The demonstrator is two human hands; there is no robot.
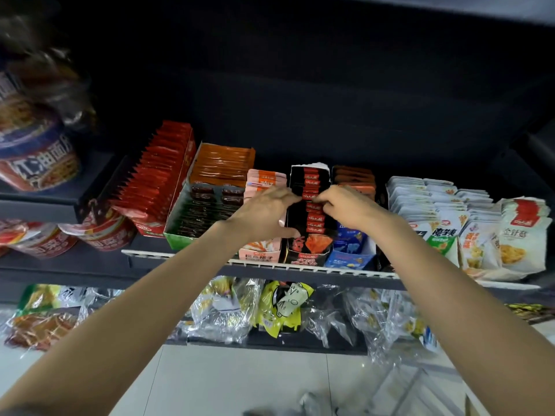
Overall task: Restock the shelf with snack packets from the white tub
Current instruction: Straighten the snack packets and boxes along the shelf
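Item: black packets [312, 202], in the black box [303, 253] on the shelf [261, 265]. My left hand [264, 214] braces the box's side; my right hand [345, 205] pinches a packet into the row. Box nearly full, so I judge restocking well along. White tub: out of sight.

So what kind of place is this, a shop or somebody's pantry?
Most likely a small shop or convenience store. Dark tiered shelving with a white front rail holds open display boxes of snack packets, such as the black box both hands are working at, and instant noodle bowls stand on the left.
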